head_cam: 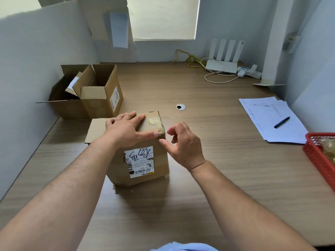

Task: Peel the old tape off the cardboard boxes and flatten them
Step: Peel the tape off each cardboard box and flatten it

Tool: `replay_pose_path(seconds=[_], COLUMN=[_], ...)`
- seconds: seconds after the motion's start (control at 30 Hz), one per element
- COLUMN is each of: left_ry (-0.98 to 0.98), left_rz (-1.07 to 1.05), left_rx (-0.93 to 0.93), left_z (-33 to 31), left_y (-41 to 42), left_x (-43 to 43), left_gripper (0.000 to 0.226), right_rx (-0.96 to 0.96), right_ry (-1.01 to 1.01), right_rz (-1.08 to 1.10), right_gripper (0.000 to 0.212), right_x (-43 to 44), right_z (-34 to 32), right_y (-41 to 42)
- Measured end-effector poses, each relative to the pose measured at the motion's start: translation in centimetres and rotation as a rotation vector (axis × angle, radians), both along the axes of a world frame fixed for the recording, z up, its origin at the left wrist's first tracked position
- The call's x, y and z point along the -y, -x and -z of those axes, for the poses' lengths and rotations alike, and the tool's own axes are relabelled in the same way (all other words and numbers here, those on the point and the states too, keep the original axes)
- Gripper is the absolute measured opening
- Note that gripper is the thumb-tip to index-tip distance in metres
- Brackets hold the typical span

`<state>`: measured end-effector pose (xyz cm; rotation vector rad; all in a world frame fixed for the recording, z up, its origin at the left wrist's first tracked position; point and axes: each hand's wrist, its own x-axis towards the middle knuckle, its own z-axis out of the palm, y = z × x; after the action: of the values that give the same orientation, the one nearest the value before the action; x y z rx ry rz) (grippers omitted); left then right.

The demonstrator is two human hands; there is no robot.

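1. Flat and spread, your left hand [125,129] pressed down on the top of the cardboard box [161,160]. Its fingers were straight and gripped nothing. I judge it was there to pin the box against the pull of peeling.
2. Your right hand [183,144] hovered at the box's 3 o'clock edge with its fingers loosely curled. Thumb and forefinger were apart and held nothing, and the thumb tip was at or just beside the top corner. That looked like the start of a pinch on the old tape [154,122].
3. That tape lay wrinkled across the top toward 1 o'clock and ran over the corner, not yet lifted. The box stood upright mid-desk [199,196] with its shipping label [139,160] facing you. One flap [96,129] splayed out at 9 o'clock.
4. At 10 o'clock two more boxes stood side by side, flaps up. The taller open box [101,98] showed only its own inner walls. The lower open box [61,100] held a loose piece of card with a white slip on it.
5. At 3 o'clock the red basket [319,158] held something pale and crumpled, possibly discarded tape, though you could not tell.
6. At 11 o'clock a flattened cardboard sheet [108,28] leaned against the wall, probably where finished boxes went.
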<state>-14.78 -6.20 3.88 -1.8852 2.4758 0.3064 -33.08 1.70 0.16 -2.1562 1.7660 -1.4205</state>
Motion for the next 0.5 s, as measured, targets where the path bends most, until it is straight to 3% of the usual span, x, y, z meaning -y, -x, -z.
replay_pose_path(seconds=[0.27, 0.33, 0.43, 0.5], left_ry=[0.005, 0.003, 0.008, 0.019], left_rz=[0.005, 0.009, 0.027, 0.041], left_rx=[-0.005, -0.008, -0.004, 0.003], left_z=[0.0, 0.0, 0.1, 0.3], left_y=[-0.2, -0.3, -0.5, -0.5], left_x=[-0.5, -0.6, -0.9, -1.3], left_gripper=[0.123, 0.124, 0.122, 0.122], right_rx=[-0.093, 0.015, 0.352, 0.441], right_ry=[0.094, -0.017, -0.334, -0.416], right_rz=[-0.026, -0.053, -0.107, -0.125], right_gripper=[0.007, 0.004, 0.011, 0.016], right_x=[0.4, 0.5, 0.7, 1.0], right_z=[-0.2, -0.2, -0.8, -1.1], right_y=[-0.2, 0.2, 0.9, 1.2])
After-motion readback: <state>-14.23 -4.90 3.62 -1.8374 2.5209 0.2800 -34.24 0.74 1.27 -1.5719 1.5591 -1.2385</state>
